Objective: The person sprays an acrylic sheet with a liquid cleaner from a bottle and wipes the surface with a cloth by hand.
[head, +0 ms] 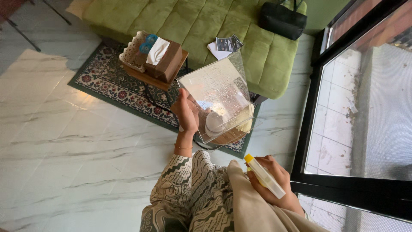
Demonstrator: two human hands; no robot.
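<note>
Marble floor behind; clear box (pixel 216 96) droplet-speckled, seemingly wet.

1 head camera looks steeply down, close over the floor (pixel 64 141).

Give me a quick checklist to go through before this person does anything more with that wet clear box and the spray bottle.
1. Left hand has a hold on the clear box: ok, fingers grip its left edge and it is raised and tilted.
2. Right hand has the spray bottle: ok, held low by the lap, yellow tip up and to the left.
3. Box surface is wetted: ok, droplets cover the upper panel.
4. Box is clear of the tissue box: ok, apart.
5. A cloth is at hand for wiping: cannot tell.
6. Box is empty: cannot tell; pale round shapes show through it.
</note>
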